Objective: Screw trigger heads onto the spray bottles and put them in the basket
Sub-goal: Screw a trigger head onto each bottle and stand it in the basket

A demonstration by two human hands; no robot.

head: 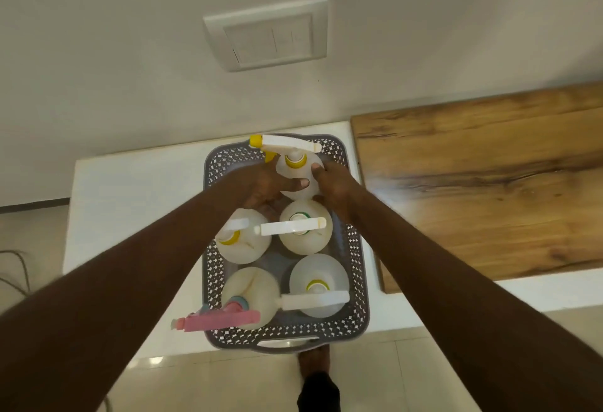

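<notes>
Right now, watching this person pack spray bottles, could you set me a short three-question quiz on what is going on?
1. How many translucent white plastic spray bottles stand in the grey perforated plastic basket?
2. True or false: the bottle with the pink trigger head sits at the basket's far end.
3. Which bottle do the left hand and right hand grip: A the yellow-nozzled bottle at the far end, B the green-collared bottle in the middle?

Key: 1. Five. 2. False, it is at the near end. 3. A.
</notes>
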